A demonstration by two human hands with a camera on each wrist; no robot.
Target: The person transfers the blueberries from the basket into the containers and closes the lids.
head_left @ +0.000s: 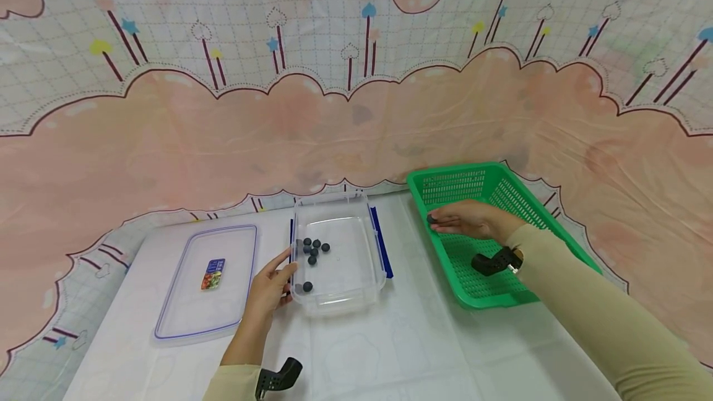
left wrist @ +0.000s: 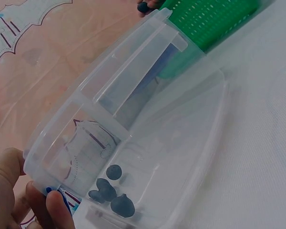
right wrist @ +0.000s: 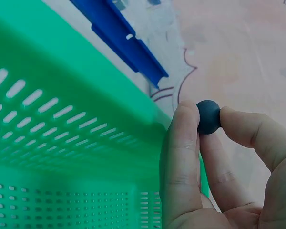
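Note:
My right hand [head_left: 473,218] is above the left side of the green basket [head_left: 450,265]. Between its thumb and fingertips it pinches a small dark ball [right wrist: 209,117], smooth and blue-grey. My left hand [head_left: 266,286] grips the left wall of a clear plastic container [head_left: 348,271], with the thumb and fingers at its rim. Several more dark balls [head_left: 325,247] lie on the container's floor, mostly grouped toward its left side. In the left wrist view, a few of these balls [left wrist: 122,205] show through the clear wall.
A clear lid with a blue edge [head_left: 181,293] lies flat at the left, bearing a colourful label [head_left: 213,274]. Blue locking flaps [head_left: 381,243] hang out at the container's sides. A white cloth [head_left: 429,351] covers the table, and a patterned curtain [head_left: 334,135] stands behind.

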